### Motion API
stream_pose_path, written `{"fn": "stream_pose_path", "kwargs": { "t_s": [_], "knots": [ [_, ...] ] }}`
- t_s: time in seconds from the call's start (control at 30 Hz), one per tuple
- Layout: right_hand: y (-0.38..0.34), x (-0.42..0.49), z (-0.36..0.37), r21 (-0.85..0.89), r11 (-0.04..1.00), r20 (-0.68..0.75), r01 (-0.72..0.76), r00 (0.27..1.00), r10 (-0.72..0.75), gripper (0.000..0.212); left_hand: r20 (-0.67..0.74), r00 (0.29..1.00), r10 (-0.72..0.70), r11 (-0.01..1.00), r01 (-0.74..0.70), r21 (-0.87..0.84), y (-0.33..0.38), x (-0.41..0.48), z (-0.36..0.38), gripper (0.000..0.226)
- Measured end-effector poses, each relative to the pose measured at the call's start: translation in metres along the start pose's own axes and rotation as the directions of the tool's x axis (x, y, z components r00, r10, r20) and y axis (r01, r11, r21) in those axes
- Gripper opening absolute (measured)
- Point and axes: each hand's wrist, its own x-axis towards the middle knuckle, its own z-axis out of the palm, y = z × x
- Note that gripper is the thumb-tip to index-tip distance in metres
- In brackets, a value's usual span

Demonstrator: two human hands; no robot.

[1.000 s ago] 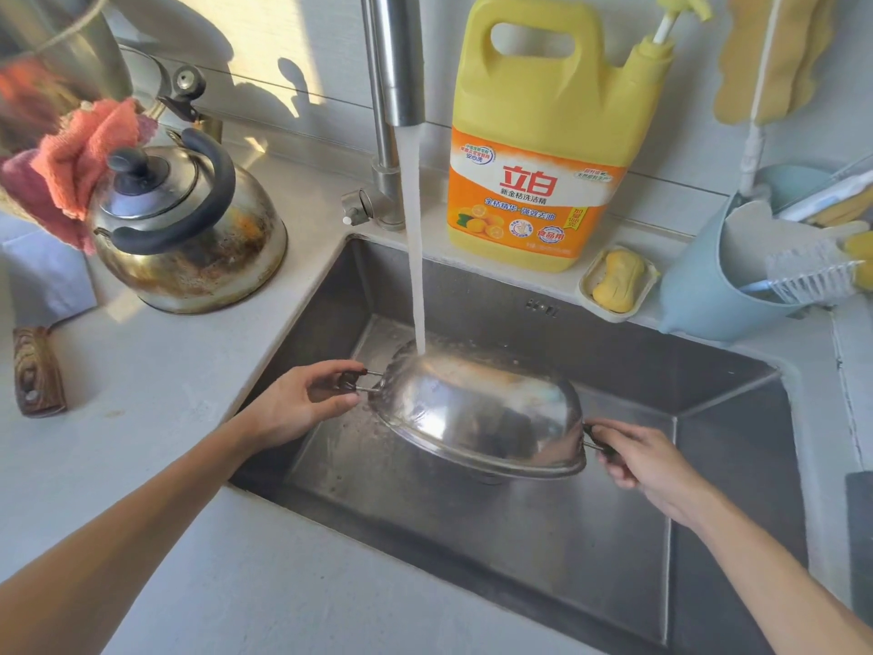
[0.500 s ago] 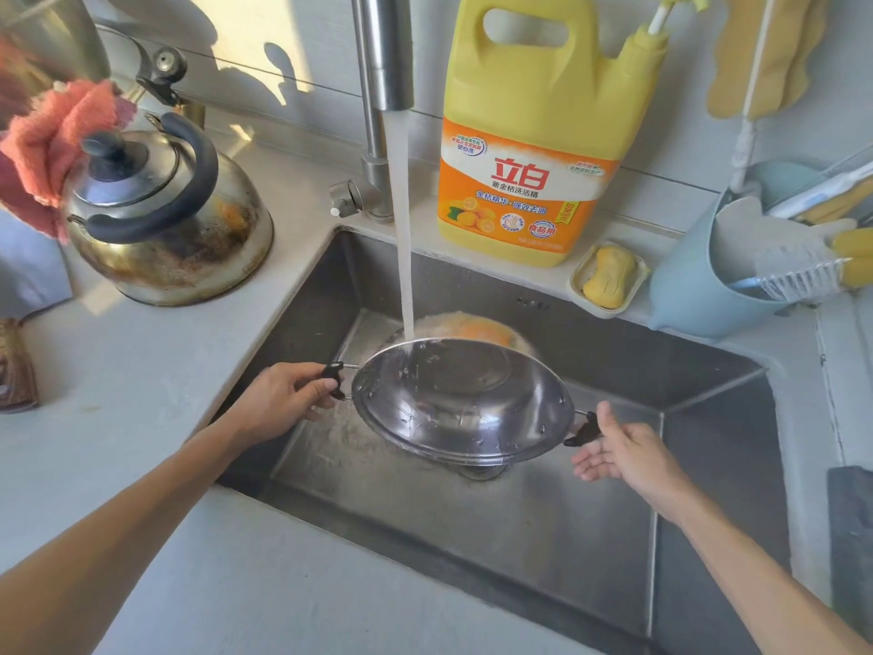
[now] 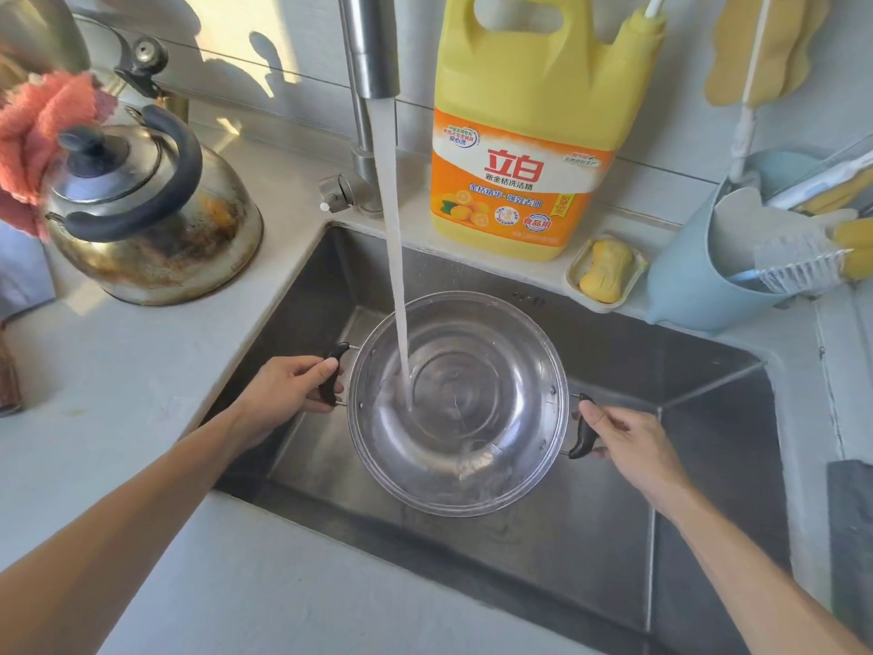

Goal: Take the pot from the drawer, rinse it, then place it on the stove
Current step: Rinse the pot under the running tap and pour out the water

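Both forearms extended forward, left hand (image 3: 288,387) fingers curled closed, right hand (image 3: 630,439) fingers pinched closed

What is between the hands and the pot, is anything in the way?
Nothing is. The left hand and right hand each already hold a black handle of the pot, held over the sink under running water.

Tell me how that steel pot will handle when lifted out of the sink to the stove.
The pot probably gains weight as tap water pools inside. Tilted, it would likely slosh. Its wet black handles may feel slippery to the left hand and right hand.
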Motion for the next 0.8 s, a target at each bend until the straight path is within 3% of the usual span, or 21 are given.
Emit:
{"fn": "stream_pose_path", "kwargs": {
  "t_s": [0.07,0.2,0.53,0.8],
  "knots": [
    [0.003,0.000,0.002,0.109,0.994,-0.001,-0.022,1.000,0.022,0.054,-0.018,1.000,-0.008,1.000,0.007,-0.026,-0.001,0.001,0.003,0.026],
    [0.005,0.000,0.005,0.125,0.992,0.035,0.007,0.999,-0.012,0.042,-0.063,0.998,-0.024,0.998,0.020,-0.063,-0.003,0.003,0.004,0.018],
    [0.017,0.015,0.013,0.065,0.998,0.072,0.005,0.997,-0.009,0.056,0.050,0.996,-0.072,0.993,0.067,0.093,0.000,0.003,0.007,0.044],
    [0.005,0.020,0.024,0.096,0.990,0.147,0.104,0.982,-0.117,0.064,0.028,0.988,-0.155,0.961,0.145,0.234,-0.025,0.011,0.005,0.054]
  ]
}}
